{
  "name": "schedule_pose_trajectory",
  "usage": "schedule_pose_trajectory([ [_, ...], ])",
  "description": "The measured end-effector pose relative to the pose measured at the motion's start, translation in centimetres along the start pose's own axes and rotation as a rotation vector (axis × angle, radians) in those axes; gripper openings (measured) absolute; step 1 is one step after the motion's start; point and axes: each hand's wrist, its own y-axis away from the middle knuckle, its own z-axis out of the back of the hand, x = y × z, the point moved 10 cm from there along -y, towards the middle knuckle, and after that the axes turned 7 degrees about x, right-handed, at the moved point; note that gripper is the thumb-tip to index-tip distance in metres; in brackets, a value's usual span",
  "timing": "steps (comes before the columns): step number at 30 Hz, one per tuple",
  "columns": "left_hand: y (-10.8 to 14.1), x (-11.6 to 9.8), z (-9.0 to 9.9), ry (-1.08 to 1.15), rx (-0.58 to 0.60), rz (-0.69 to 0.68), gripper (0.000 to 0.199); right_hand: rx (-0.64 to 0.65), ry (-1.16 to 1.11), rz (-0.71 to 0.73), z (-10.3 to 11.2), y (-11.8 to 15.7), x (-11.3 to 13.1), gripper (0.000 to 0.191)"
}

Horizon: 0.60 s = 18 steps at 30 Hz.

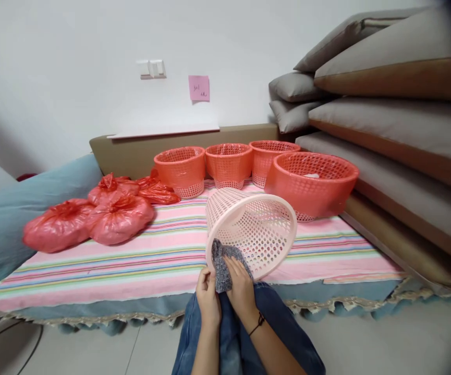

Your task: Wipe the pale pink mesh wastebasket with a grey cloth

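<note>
A pale pink plastic basket [264, 265] with a perforated wall lies tipped on its side, its mouth facing me. My left hand [208, 291] grips the basket's rim at the lower left, fingers curled. A dark grey speckled cloth [222, 275] hangs over the rim beside it, partly inside the basket. My right hand [240, 284] presses the cloth against the rim, its fingers reaching inside the mouth. Part of the cloth is hidden under the right hand's fingers.
Behind stand several baskets lined with red bags, such as the large right one [315, 190]. Filled, tied red bags [120, 219] lie at the left on the striped cloth cover [131, 281]. Stacked grey cushions [397, 125] rise at the right, and a blue cushion [10, 213] sits at the left.
</note>
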Motion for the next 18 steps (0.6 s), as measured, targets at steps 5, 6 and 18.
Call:
schedule_pose_trajectory([
  [5,-0.5,1.2,1.2,0.084,-0.063,0.043,0.043,0.123,0.034,-0.017,-1.6,-0.1,0.0,0.078],
  [6,-0.7,1.2,1.4,0.091,-0.072,0.051,0.043,0.157,0.050,-0.020,-1.8,-0.1,0.0,0.079],
  [18,-1.1,-5.5,2.6,0.008,-0.116,0.172,0.049,0.485,-0.033,0.088,4.4,0.2,2.3,0.085],
])
